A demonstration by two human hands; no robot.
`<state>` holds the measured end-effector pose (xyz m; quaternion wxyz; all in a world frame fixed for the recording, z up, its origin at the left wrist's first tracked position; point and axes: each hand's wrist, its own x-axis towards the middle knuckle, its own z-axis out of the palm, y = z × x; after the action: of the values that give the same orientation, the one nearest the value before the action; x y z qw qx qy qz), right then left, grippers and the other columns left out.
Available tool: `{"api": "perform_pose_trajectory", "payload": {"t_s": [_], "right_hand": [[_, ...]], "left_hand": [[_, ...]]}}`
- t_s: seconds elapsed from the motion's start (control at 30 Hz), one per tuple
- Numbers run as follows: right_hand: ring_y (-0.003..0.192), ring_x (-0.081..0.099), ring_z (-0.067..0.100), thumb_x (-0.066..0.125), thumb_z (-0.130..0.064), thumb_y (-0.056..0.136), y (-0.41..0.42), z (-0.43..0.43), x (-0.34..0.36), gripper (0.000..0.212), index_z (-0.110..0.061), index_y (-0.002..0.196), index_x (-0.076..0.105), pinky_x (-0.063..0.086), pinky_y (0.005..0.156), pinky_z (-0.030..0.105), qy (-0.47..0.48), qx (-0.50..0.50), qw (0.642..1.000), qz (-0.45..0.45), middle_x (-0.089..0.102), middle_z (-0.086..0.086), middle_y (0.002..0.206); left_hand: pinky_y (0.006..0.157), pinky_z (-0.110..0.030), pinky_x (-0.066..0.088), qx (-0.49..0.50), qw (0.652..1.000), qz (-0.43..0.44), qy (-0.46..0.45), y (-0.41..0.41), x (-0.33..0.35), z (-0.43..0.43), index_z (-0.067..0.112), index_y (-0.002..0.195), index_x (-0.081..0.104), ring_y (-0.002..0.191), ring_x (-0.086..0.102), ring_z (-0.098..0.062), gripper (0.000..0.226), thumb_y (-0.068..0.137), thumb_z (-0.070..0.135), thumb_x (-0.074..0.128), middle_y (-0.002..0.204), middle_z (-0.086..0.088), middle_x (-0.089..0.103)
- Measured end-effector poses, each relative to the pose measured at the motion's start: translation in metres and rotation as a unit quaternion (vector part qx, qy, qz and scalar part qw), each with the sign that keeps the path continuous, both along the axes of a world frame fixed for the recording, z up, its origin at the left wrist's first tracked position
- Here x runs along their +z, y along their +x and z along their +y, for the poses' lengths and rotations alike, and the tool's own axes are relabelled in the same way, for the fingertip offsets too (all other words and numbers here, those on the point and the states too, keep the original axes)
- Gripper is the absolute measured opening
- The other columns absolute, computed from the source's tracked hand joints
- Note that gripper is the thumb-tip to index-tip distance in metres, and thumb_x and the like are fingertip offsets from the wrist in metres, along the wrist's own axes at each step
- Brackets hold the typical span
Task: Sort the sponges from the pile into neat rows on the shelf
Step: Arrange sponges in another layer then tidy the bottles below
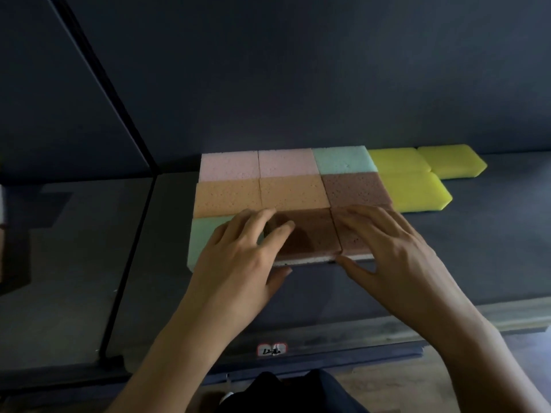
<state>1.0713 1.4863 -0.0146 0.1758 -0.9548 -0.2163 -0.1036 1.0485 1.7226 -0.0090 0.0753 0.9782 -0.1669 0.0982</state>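
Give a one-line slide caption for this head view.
Both hands, left hand and right hand, press brown sponges into the front row on the shelf.

Dark grey-blue back wall (298,70) fills upper frame. Black post (119,108) runs diagonally from upper left to lower left, w/ glossy side panel (44,84) left of it. Dim light throughout. Small white label w/ red border (271,349) on front edge, lower centre. Wood-tone floor (402,380) at lower right.
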Motion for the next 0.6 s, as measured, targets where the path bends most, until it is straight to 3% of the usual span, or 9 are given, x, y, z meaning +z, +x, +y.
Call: {"api": "perform_pose_trajectory", "payload": {"t_s": [0.17,0.37,0.6], "right_hand": [[0.119,0.056,0.023,0.081,-0.030,0.075,0.002,-0.010,-0.003,0.056,-0.016,0.126,0.063,0.054,0.090,0.046,-0.014,-0.026,1.000,0.005,0.059,-0.002,0.129],[0.115,0.058,0.025,0.084,-0.026,0.072,0.009,-0.008,-0.006,0.054,-0.017,0.122,0.066,0.053,0.086,0.045,-0.013,-0.028,1.000,0.001,0.062,-0.001,0.124],[0.116,0.056,0.025,0.080,-0.033,0.076,0.011,-0.014,-0.004,0.051,-0.019,0.122,0.065,0.049,0.088,0.043,-0.021,-0.006,1.000,0.012,0.061,-0.002,0.125]], "left_hand": [[0.099,-0.041,0.044,-0.006,1.000,0.006,0.010,0.008,-0.005,-0.015,0.026,0.131,0.059,0.129,0.047,-0.027,0.050,0.083,0.025,0.072,0.139,-0.004,0.051],[0.096,-0.044,0.047,0.008,1.000,0.000,0.009,0.014,-0.010,-0.021,0.025,0.127,0.063,0.128,0.050,-0.028,0.055,0.078,0.006,0.077,0.137,-0.003,0.055],[0.102,-0.043,0.041,0.027,1.000,0.003,-0.015,0.009,-0.011,-0.025,0.026,0.130,0.061,0.133,0.044,-0.027,0.052,0.081,0.012,0.074,0.142,-0.001,0.051]]}}
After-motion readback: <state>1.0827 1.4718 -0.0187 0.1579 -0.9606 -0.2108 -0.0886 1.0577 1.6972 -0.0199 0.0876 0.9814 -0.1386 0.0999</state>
